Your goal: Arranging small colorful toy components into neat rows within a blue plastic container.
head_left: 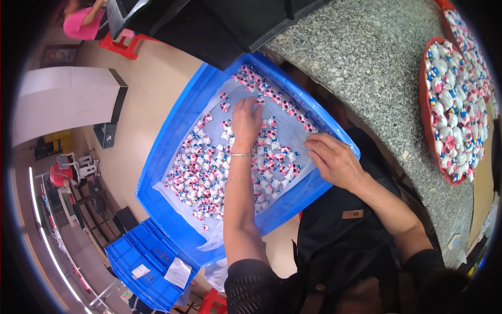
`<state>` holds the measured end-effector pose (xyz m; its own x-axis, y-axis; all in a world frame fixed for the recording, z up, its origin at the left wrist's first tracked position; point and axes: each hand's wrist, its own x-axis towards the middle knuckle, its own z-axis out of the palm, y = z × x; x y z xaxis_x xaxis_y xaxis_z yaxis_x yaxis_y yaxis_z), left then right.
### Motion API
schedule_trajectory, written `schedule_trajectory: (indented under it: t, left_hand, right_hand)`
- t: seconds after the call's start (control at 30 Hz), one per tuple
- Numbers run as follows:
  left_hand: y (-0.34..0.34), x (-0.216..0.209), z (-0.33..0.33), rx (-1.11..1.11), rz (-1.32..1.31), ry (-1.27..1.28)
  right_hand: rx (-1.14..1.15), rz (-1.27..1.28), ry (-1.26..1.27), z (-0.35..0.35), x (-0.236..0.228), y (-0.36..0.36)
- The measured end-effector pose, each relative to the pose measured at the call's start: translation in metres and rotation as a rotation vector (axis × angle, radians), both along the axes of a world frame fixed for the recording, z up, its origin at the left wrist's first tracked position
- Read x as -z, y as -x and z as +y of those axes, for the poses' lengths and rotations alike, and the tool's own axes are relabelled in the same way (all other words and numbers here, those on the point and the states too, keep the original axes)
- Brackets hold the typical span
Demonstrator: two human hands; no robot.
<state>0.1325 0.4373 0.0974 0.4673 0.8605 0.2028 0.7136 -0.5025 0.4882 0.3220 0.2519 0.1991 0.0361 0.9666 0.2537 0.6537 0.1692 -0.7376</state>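
Small figurines (201, 170), white with pink and blue parts, lie in a blue plastic bin (157, 146) lined with a translucent sheet (214, 114). My left hand (246, 124) reaches into the far middle of the bin. Its fingers point down and are pinched at a figurine (260, 100); the fingertips are partly hidden. Over the bin's right rim rests my right hand (334, 159), fingers stretched and thumb apart. Its fingertips are beside the near end of a row of figurines (293, 111) along the right wall.
To the right, a speckled stone counter (361, 52) carries red trays (424, 104) heaped with similar figurines. Blue folded crates (141, 264) stand at lower left. A black container (209, 26) hangs over the bin's far edge. Another person (81, 23) is at the far left, near a red stool (121, 46).
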Motion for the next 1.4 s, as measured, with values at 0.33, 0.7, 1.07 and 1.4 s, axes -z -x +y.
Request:
schedule_trajectory:
  t: [0.33, 0.7, 1.07, 1.4]
  left_hand:
    - [-0.012, 0.005, 0.011, -0.016, -0.007, -0.052]
    - [-0.008, 0.006, 0.017, -0.055, -0.213, 0.128]
    - [0.050, -0.002, 0.044, -0.299, 0.142, -0.002]
    - [0.005, -0.007, -0.007, 0.084, -0.191, 0.044]
  right_hand:
    - [-0.032, 0.007, 0.005, 0.000, 0.000, -0.002]
    - [-0.032, -0.002, 0.006, 0.001, -0.001, -0.001]
    - [-0.022, 0.003, -0.011, 0.001, 0.000, -0.001]
    - [-0.022, 0.027, -0.008, -0.001, 0.002, -0.001]
